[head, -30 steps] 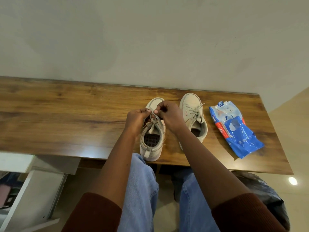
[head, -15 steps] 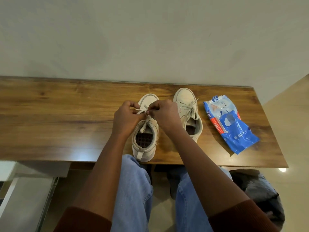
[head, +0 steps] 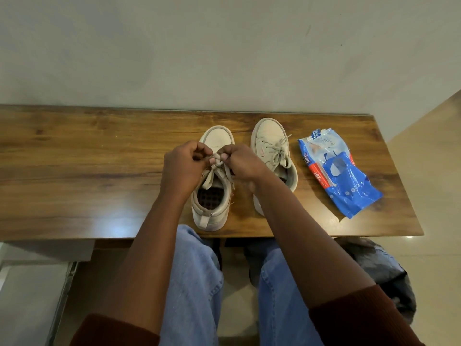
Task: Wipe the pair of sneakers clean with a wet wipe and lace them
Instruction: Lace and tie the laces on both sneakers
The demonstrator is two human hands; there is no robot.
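On the wooden tabletop (head: pixel 74 171), the left hand (head: pixel 183 166) pinches the lace (head: pixel 216 161) of the left sneaker (head: pixel 212 191), fingers curled. Just beside it, the right hand (head: pixel 243 163) pinches the same lace at the knot, fingertips almost touching the left's. The right sneaker (head: pixel 273 151) stands close alongside, its lace tied. Near the right end lies a blue wet-wipe pack (head: pixel 336 173).

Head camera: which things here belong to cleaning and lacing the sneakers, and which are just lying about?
Job: left sneaker, its lace pinched by left hand and right hand; right sneaker, lace tied; wet wipe pack.
Lying about: dark bag on the floor; white furniture, lower left.
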